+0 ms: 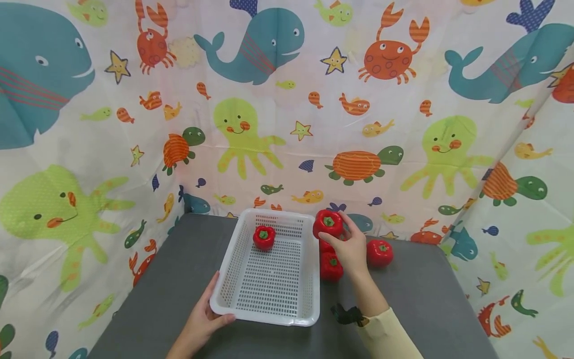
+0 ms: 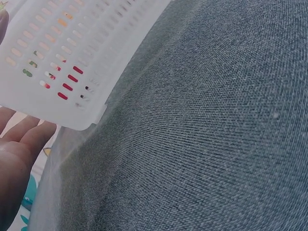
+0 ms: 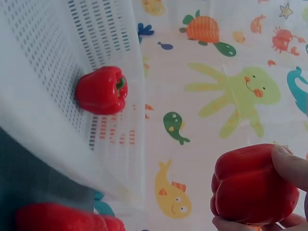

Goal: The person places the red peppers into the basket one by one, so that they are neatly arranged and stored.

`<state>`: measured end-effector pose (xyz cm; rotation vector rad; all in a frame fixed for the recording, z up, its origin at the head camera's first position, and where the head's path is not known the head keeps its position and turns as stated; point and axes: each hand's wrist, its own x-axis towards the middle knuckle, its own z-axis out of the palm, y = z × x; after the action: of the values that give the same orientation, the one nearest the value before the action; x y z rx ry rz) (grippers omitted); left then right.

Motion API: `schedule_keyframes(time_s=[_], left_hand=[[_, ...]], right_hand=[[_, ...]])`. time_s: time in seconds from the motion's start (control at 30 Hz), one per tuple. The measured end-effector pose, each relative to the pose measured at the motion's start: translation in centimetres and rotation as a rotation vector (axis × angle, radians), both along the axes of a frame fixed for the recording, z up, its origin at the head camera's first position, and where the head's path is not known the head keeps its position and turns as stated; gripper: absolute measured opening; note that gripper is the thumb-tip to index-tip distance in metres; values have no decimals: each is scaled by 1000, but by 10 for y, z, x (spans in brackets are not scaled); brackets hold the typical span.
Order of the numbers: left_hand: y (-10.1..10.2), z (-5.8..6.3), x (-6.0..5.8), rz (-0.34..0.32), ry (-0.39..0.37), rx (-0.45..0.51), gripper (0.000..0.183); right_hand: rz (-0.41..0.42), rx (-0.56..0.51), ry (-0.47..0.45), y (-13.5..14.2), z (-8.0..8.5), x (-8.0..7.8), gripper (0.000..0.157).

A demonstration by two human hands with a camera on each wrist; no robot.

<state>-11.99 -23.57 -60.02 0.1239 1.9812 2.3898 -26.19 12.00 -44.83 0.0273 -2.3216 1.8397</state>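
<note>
My left hand holds a white plastic basket by its near left corner, thumb at the rim and fingers beneath. In the left wrist view the fingers show under the basket wall, above the grey surface. One red bell pepper lies inside, toward the far left. Just beyond the basket's right rim, my right hand grips another red bell pepper between thumb and fingers. The right wrist view shows this held pepper raised in front of the patterned cloth.
Red peppers stand along the basket's right side, one partly hidden by the right hand. A further pepper sits right of the right forearm. The grey table is enclosed by a sea-animal cloth behind and at both sides.
</note>
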Motion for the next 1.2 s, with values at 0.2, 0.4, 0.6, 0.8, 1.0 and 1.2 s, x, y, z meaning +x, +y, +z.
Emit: schedule_keyframes(time_s=[0.2, 0.4, 0.6, 0.8, 1.0, 1.2], left_hand=[[0, 1, -1, 1, 16, -27, 116], [-1, 0, -1, 9, 20, -30, 117], [-2, -1, 1, 15, 17, -25, 116], [0, 2, 2, 13, -1, -14, 116], [1, 4, 2, 6, -23, -1, 115], [3, 2, 0, 19, -9, -21, 115]], right_hand=[[37, -35, 5, -13, 1, -7, 84], [78, -51, 32, -28, 0, -16, 86], [95, -60, 35, -39, -4, -26, 85], [70, -38, 13, -48, -9, -33, 84], [76, -21, 35, -57, -15, -40, 82], [85, -10, 25, -67, -19, -51, 81]])
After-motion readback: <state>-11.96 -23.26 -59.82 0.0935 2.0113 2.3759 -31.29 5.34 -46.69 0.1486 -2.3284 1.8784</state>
